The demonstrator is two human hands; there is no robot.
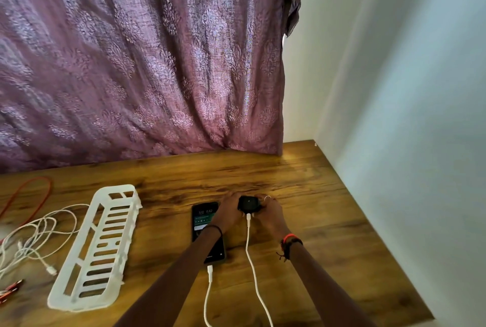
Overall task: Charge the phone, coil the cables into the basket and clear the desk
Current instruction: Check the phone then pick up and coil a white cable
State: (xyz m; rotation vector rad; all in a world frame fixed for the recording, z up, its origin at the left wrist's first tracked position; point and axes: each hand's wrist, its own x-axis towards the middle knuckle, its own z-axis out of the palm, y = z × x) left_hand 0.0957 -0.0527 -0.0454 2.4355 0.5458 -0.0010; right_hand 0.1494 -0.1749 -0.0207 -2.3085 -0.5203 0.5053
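Note:
A black phone (203,217) lies face up on the wooden desk (302,177) with its screen lit. A white cable (209,290) is plugged into its near end and runs off the front edge. My left hand (228,212) and my right hand (271,215) both grip a small black charger block (248,204) just right of the phone. A second stretch of white cable (253,269) is plugged into the block's near side. A white slotted plastic basket (97,245) lies empty at the left.
A tangle of white cables (31,240) lies left of the basket, with a red cable (34,195) behind it and red clips (10,291) at the left edge. A purple curtain (144,64) hangs behind the desk. A white wall (407,142) borders its right side.

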